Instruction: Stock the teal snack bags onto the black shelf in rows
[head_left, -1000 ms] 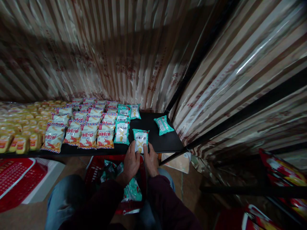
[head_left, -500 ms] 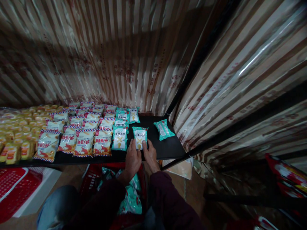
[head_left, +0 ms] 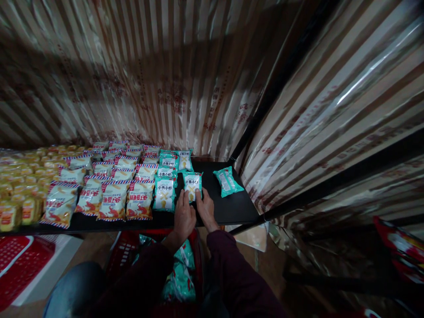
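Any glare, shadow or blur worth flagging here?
Head view: dim, with broad shadow and a white glare streak on the striped brown plastic sheeting; head view: yellow plastic-wrapped packs at far left look soft, but lettering is readable on the handled teal-and-white plastic packet.

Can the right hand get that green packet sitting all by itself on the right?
Probably yes: nothing visible stands between the right hand and the lone green packet. That hand is touching another packet, though, so it may leave that one first.

sleeves (head_left: 236,274): long, dark purple | trouser leg (head_left: 74,289): blue-grey | hands (head_left: 184,219): bare
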A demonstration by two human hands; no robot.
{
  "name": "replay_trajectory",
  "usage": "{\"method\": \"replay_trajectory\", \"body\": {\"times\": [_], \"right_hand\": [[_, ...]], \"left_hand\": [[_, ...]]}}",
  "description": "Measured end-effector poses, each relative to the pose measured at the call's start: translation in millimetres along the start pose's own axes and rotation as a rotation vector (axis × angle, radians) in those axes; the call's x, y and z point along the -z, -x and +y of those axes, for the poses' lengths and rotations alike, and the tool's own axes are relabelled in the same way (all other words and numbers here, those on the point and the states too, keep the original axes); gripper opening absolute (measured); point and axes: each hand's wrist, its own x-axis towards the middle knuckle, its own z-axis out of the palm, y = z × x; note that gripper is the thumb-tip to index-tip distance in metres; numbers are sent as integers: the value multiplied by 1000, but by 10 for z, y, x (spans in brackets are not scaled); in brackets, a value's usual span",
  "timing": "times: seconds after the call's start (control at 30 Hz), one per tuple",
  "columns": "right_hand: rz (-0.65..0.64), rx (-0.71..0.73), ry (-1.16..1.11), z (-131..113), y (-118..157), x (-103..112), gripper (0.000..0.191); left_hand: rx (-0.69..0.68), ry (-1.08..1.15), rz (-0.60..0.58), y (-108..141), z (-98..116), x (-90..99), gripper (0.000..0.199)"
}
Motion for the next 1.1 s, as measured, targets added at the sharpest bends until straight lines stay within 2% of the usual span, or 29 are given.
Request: {"method": "replay_trajectory", "body": {"times": [0.43,0.8,1.1], "right_hand": [[0,41,-19,-48,-276,-81,52],[44,44,-26,-155,-555,-207,50],[20,74,6,-219,-743,-314,48]], "left_hand": [[39,-51,-28,-219,22,-40,63],[45,1,14,-480,-85,-149,63],[70,-27,48,-599,-94,-121,61]]}}
